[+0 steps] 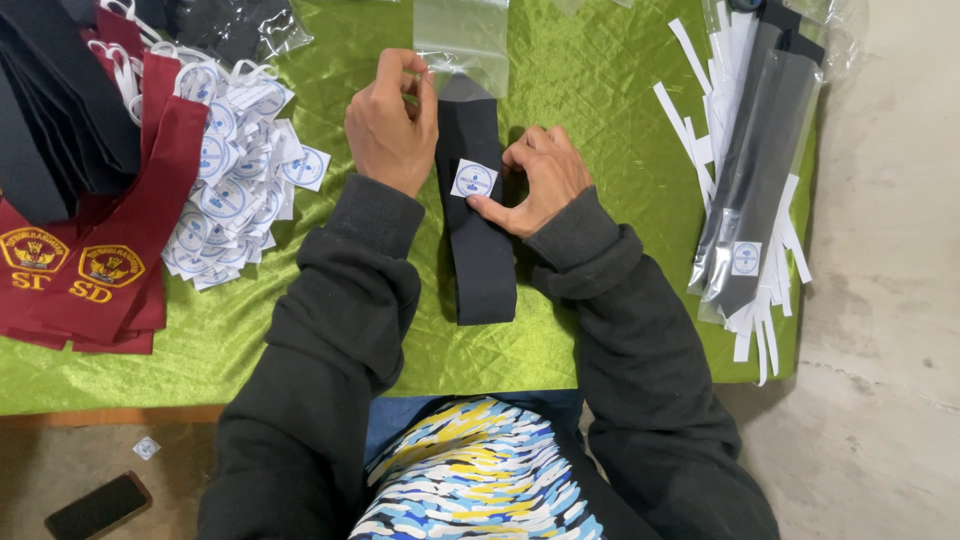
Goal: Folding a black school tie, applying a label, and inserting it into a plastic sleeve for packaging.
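One dark tie (pixel 478 240) lies in the middle of the green cloth (pixel 600 90), its long axis running near to far, the far end entering one clear bag (pixel 462 40). The left hand (pixel 390 125) pinches the bag's mouth. The right hand (pixel 535 178) presses one round-printed label (pixel 473 180) on the tie.

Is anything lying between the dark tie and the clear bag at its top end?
Nothing visible does. The dark tie runs straight up to the clear bag; the left hand grips the top end, and the right hand presses the round sticker.
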